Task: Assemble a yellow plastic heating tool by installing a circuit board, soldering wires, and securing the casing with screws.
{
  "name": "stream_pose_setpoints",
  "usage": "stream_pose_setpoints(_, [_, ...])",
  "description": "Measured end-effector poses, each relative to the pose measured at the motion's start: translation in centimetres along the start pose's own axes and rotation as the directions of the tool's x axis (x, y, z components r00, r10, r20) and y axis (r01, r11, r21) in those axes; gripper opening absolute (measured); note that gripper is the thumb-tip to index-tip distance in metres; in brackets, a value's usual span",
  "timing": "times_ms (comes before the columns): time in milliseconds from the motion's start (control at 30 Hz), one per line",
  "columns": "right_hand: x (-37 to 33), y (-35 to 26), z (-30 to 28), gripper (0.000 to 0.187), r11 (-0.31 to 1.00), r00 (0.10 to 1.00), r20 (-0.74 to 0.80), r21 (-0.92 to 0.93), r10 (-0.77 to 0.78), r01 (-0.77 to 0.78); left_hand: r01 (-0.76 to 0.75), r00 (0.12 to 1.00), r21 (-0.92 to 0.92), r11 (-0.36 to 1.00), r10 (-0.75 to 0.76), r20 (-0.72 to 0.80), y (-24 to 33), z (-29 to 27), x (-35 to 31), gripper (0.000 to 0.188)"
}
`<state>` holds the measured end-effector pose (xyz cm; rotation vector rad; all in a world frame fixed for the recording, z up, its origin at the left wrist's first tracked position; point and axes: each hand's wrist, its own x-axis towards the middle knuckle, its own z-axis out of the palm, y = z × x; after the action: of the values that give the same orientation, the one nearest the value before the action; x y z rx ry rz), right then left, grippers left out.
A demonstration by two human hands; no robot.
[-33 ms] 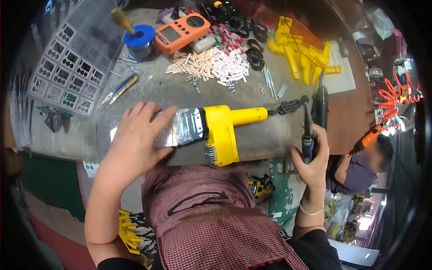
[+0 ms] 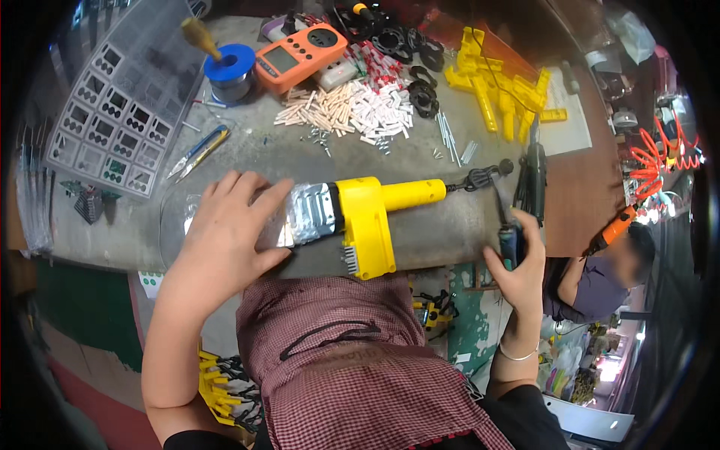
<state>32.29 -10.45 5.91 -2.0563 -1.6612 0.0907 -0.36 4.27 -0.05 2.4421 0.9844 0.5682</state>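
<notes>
A yellow tool with a round handle and a foil-wrapped end point(image 2: 364, 232) lies crosswise on the bench. My left hand point(image 2: 236, 221) is over its foil-covered end, thumb and fingers on either side; part of that end is hidden under the palm. From the handle runs a black bundled cord point(image 2: 480, 178). At the bench's front edge, my right hand point(image 2: 525, 259) is closed round the dark and teal handle of a screwdriver-like tool point(image 2: 509, 244). Its thin shaft points away from me, near the cord; motion blurs the tip.
Behind lie white and beige tubes point(image 2: 381, 111), small screws, a solder spool point(image 2: 229, 69), an orange meter point(image 2: 300, 56) and yellow housings point(image 2: 487, 82). A compartment box point(image 2: 116, 105) and snips point(image 2: 199, 151) are at left. A dark tool point(image 2: 535, 184) lies beside my right hand. Another person sits at right.
The shaft of the tool in my right hand has swung left, and that hand has shifted slightly left. My left hand and the yellow tool have hardly moved.
</notes>
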Motion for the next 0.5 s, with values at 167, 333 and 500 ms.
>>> stream_pose_setpoints(167, [-4.1,11.3,-0.6,0.058,0.871,0.891,-0.091,-0.186,0.446,-0.455,-0.135,0.990,0.003,0.991,0.135,-0.047,2.5,0.5,4.1,0.055])
stream_pose_setpoints(333, [-2.4,13.8,2.4,0.064,0.823,0.837,-0.209,-0.174,0.505,-0.540,-0.245,0.954,0.082,0.966,0.225,0.198,7.1,5.9,9.6,0.055])
stream_pose_setpoints(500, [-1.2,13.5,3.0,0.068,0.909,0.918,-0.366,-0.314,0.150,-0.274,-0.248,0.911,0.161,0.955,0.173,0.374,8.0,6.3,13.1,0.056])
